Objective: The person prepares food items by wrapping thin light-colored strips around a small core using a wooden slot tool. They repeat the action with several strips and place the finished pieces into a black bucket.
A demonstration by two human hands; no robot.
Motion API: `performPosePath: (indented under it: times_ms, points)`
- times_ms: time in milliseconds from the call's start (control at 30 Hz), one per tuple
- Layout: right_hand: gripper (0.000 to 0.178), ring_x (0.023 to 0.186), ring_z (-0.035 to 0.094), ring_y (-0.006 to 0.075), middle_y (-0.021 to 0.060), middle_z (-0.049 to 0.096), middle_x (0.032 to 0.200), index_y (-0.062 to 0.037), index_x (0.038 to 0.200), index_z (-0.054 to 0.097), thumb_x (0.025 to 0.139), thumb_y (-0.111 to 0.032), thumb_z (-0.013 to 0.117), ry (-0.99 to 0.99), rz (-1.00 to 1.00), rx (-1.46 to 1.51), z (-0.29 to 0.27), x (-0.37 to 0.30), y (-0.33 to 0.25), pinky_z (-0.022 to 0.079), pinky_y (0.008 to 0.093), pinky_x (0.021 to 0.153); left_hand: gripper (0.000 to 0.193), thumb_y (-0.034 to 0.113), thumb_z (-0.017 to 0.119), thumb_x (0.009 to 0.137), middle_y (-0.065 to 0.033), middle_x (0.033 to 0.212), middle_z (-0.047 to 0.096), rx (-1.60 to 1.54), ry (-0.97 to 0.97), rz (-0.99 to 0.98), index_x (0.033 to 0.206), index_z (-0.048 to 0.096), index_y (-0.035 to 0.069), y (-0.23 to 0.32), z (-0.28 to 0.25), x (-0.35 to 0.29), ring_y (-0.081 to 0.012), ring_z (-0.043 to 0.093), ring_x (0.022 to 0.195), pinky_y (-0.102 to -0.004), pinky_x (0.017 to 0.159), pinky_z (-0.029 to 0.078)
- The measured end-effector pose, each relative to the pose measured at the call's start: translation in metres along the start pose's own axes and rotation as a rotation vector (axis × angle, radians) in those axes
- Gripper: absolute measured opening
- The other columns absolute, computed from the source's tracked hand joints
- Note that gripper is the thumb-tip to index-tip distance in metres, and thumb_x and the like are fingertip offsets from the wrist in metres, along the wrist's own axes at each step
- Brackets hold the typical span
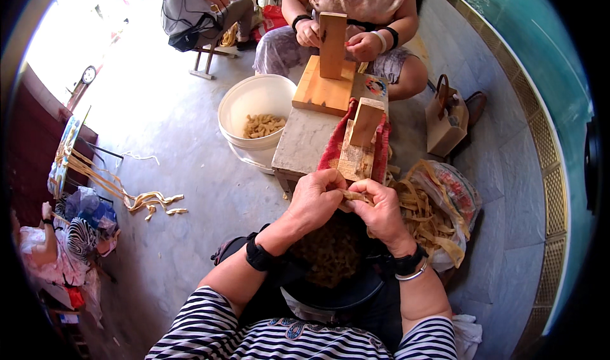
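Observation:
My left hand (pixel 314 198) and my right hand (pixel 383 213) meet in front of my chest, fingers pinched on a short tan, twisted strip (pixel 354 196). Below them, a dark basin (pixel 343 296) rests in my lap, holding many small tan pieces (pixel 330 253) in shadow. Just beyond my fingers, a small wooden stand with an upright block (pixel 366 124) sits on a red cloth (pixel 335 145). Right of my hands, a clear plastic bag (pixel 467 201) spills long, flat tan strips (pixel 422 211).
A grey bench (pixel 298 145) carries a larger wooden stand (pixel 321 90); a person sits behind it, hands raised. Left of it is a white bucket (pixel 232 109) with tan pieces. A handbag (pixel 445 128) stands by the right wall. Strips trail from a stool at left, near another person.

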State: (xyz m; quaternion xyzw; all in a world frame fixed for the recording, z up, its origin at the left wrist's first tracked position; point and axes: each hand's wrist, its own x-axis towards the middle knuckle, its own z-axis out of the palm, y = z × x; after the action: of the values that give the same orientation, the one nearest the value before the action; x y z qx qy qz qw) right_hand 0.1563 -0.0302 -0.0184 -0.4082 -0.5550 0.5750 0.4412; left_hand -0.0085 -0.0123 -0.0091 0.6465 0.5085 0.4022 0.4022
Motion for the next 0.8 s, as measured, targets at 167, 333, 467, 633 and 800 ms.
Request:
performPosePath:
  times_ms: [167, 333, 467, 633, 800]
  points:
    - [0.013, 0.041, 0.033, 0.0025, -0.0057, 0.043, 0.055, -0.0036, 0.095, 0.059, 0.090, -0.016, 0.058, -0.223, 0.329, 0.743, -0.015, 0.001, -0.003, 0.028, 0.0188, 0.038, 0.010, 0.007, 0.065, 0.070, -0.0123, 0.059, 0.055, 0.238, 0.138, 0.117, 0.075, 0.058, 0.002, 0.006, 0.002, 0.002, -0.0260, 0.059, 0.055, -0.0331, 0.052, 0.046]
    - [0.020, 0.048, 0.034, 0.0012, -0.0070, 0.042, 0.060, -0.0080, 0.081, 0.055, 0.096, -0.021, 0.052, 0.021, 0.167, 0.229, -0.007, 0.001, -0.006, 0.028, 0.0189, 0.042, 0.015, 0.010, 0.069, 0.072, -0.0029, 0.057, 0.051, 0.019, -0.217, 0.255, 0.078, 0.058, 0.000, 0.000, -0.009, 0.003, -0.0112, 0.050, 0.052, -0.0269, 0.049, 0.041]
    - [0.021, 0.058, 0.035, 0.0016, -0.0078, 0.042, 0.064, -0.0048, 0.081, 0.054, 0.096, -0.019, 0.050, 0.017, 0.023, 0.021, -0.003, 0.000, 0.005, 0.029, 0.0189, 0.051, 0.025, 0.020, 0.069, 0.082, 0.0026, 0.056, 0.047, -0.031, -0.376, 0.078, 0.071, 0.058, 0.001, 0.002, -0.011, 0.006, -0.0058, 0.046, 0.050, -0.0231, 0.045, 0.037]
    - [0.016, 0.059, 0.042, 0.0029, -0.0047, 0.052, 0.066, -0.0006, 0.087, 0.063, 0.090, -0.015, 0.058, 0.008, -0.037, -0.032, -0.018, -0.007, -0.025, 0.034, 0.0195, 0.053, 0.032, 0.022, 0.063, 0.087, 0.0023, 0.049, 0.048, -0.738, -0.598, -0.191, 0.062, 0.056, 0.004, 0.004, -0.020, 0.008, -0.0083, 0.042, 0.040, -0.0225, 0.040, 0.034]
    - [0.006, 0.061, 0.048, 0.0033, -0.0041, 0.057, 0.067, 0.0002, 0.080, 0.066, 0.082, -0.005, 0.064, 0.001, -0.029, -0.068, -0.051, -0.015, -0.029, 0.037, 0.0181, 0.056, 0.036, 0.027, 0.061, 0.087, -0.0028, 0.051, 0.047, -0.735, -0.611, -0.130, 0.062, 0.054, 0.002, -0.002, -0.041, 0.010, -0.0137, 0.044, 0.042, -0.0240, 0.042, 0.037]
